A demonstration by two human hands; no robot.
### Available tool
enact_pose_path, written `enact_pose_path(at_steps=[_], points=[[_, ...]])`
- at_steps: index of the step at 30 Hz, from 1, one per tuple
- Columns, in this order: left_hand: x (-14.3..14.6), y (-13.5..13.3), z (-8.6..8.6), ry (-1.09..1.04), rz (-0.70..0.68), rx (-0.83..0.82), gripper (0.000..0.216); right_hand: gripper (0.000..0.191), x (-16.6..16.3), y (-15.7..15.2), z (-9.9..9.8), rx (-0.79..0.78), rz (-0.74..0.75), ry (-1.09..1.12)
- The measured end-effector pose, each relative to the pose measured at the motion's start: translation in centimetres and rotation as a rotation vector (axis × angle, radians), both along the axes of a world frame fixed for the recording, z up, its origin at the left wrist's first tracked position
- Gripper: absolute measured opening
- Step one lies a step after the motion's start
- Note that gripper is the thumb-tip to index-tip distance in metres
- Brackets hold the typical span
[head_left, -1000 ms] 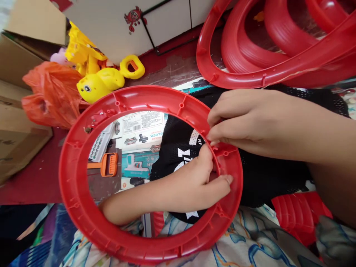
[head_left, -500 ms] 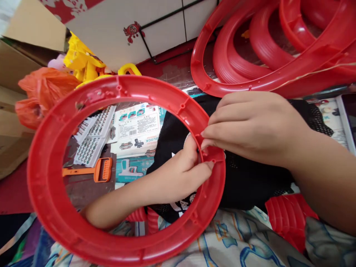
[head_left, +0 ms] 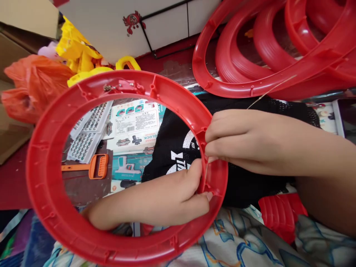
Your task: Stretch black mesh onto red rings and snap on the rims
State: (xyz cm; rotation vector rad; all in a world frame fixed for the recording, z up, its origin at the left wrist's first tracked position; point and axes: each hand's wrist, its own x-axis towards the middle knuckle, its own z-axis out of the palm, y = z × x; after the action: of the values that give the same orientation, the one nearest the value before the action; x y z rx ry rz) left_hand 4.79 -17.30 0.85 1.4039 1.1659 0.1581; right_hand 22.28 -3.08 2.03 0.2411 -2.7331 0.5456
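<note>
A large red plastic ring point(head_left: 47, 163) with a ribbed, hollow channel faces me, tilted. My left hand point(head_left: 180, 196) comes up through its centre and grips the right part of the rim, fingers curled at the channel. Just above it, my right hand point(head_left: 244, 142) pinches a thin tan string point(head_left: 271, 91) at the same side of the rim. One stretch of string runs down the channel between the hands; a loose end sticks out behind the right hand. Its fingertips are partly hidden. A small red piece point(head_left: 129, 86) sits in the ring's upper channel.
More red rings point(head_left: 230, 89) lie at upper right. Black printed cloth point(head_left: 161, 148), boxes with printed toy guns point(head_left: 128, 167), trays of small beads point(head_left: 83, 146) and an orange buckle-like piece point(head_left: 97, 167) lie below. An orange bag point(head_left: 36, 89) and a cardboard box point(head_left: 13, 100) stand left.
My left hand has slid lower along the rim, and the ring has turned clockwise a little. My right hand has moved slightly down, and the string's trailing end now shows behind it.
</note>
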Motion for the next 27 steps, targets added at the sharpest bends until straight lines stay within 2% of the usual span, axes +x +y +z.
enact_pose_path(at_steps=[3, 7, 9, 13, 16, 19, 23, 27], points=[[0.4, -0.2, 0.1, -0.005, 0.034, -0.023, 0.027, 0.030, 0.0, -0.1, -0.1, 0.007, -0.004, -0.027], [1.3, -0.8, 0.2, 0.051, 0.196, 0.019, 0.013, 0.038, -0.2, -0.5, 0.0, 0.058, -0.015, -0.024], [1.6, -1.2, 0.0, -0.058, 0.285, 0.082, 0.010, 0.041, -0.2, -0.7, 0.0, 0.086, -0.025, 0.005], [1.7, -1.5, -0.7, -0.408, 0.411, 0.225, 0.016, 0.041, 0.1, -1.0, 0.1, 0.154, -0.064, 0.038], [2.0, -1.4, -1.4, -0.488, 0.487, 0.242, 0.025, 0.042, 0.2, -1.2, 0.0, 0.210, -0.092, 0.053], [2.5, -1.3, -2.1, -0.582, 0.521, 0.205, 0.022, 0.043, 0.2, -1.3, 0.0, 0.261, -0.116, 0.085], [2.7, -1.3, -2.7, -0.639, 0.612, 0.103, 0.007, 0.043, 0.1, -1.2, 0.1, 0.368, -0.200, 0.146], [2.3, -1.1, -2.9, -0.531, 0.682, -0.012, 0.029, 0.039, 0.2, -0.8, -0.1, 0.525, -0.264, 0.185]])
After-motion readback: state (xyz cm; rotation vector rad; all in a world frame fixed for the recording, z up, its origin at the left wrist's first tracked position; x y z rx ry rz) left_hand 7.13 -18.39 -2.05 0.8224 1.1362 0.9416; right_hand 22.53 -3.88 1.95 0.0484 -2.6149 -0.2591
